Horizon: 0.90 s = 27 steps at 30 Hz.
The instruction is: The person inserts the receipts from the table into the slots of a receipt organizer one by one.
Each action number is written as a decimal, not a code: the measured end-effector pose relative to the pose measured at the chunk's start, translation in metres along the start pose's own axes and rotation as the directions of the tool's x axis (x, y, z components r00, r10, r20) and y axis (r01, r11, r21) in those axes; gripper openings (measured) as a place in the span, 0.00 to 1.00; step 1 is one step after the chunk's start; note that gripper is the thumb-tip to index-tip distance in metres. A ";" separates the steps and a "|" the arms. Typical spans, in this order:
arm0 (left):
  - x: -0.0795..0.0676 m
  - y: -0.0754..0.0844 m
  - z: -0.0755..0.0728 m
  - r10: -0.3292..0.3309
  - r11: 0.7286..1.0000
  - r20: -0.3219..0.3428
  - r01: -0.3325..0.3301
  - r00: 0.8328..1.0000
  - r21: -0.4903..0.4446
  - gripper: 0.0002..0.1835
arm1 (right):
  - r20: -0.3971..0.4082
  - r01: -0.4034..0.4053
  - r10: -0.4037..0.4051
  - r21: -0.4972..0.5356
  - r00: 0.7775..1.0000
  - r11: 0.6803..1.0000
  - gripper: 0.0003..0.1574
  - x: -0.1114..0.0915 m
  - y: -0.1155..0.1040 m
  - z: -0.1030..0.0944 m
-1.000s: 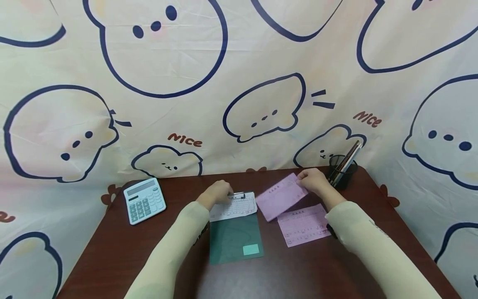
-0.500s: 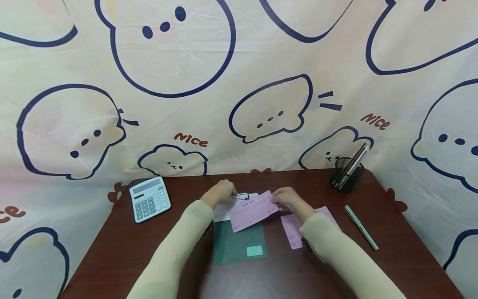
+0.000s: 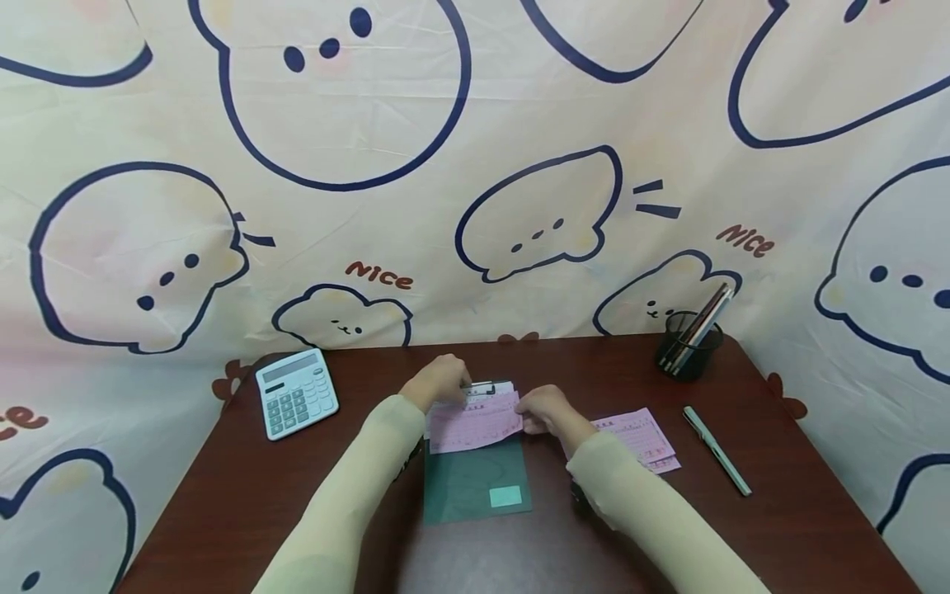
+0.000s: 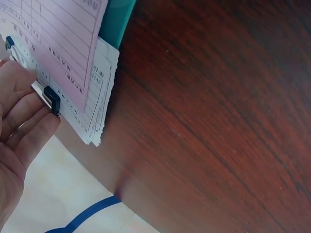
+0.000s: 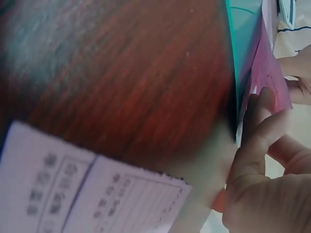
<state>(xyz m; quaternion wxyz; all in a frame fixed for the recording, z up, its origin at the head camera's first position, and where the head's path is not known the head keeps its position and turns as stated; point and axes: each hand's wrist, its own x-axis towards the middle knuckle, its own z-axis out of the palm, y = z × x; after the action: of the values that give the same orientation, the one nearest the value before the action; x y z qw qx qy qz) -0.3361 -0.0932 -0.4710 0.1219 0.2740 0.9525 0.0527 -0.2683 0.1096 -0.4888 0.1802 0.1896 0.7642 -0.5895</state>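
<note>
A dark green clipboard [image 3: 475, 478] lies mid-table with a stack of white printed forms [image 4: 104, 77] at its top end. My left hand [image 3: 439, 381] grips the metal clip [image 4: 52, 99] there; in the left wrist view its thumb and fingers are around the clip. Over the white forms lies a pink printed form [image 3: 475, 425]. My right hand [image 3: 547, 410] pinches the right edge of this pink form between thumb and fingers. To the right, partly behind the right forearm, more pink forms [image 3: 640, 436] overlap on the table; the right wrist view shows them [image 5: 116, 194] close up.
A light blue calculator [image 3: 297, 394] lies at the back left. At the back right stands a black mesh pen holder [image 3: 688, 351] with pens. A green pen [image 3: 717, 450] lies right of the loose forms. Patterned cloth [image 3: 416, 206] hangs behind the table [image 3: 594, 544].
My right hand has carried the pink form leftward from near the pen holder and laid it over the white forms. The left hand has kept hold at the clip.
</note>
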 end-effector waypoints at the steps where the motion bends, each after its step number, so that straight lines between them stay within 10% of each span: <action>1: 0.000 0.000 0.000 0.000 1.000 -0.001 0.000 1.000 0.001 0.10 | -0.008 -0.006 0.006 -0.005 1.000 1.000 0.09 0.001 0.000 0.000; 27: 0.004 0.004 -0.007 -0.012 0.999 0.039 0.014 0.999 -0.029 0.02 | 0.017 -0.060 0.060 -0.037 0.998 0.998 0.03 0.017 -0.006 0.014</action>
<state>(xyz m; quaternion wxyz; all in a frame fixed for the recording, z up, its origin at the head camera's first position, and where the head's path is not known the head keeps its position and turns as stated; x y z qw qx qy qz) -0.3393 -0.0879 -0.4643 0.1445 0.2669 0.9509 0.0605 -0.2852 0.0955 -0.4951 0.2084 0.2036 0.7672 -0.5714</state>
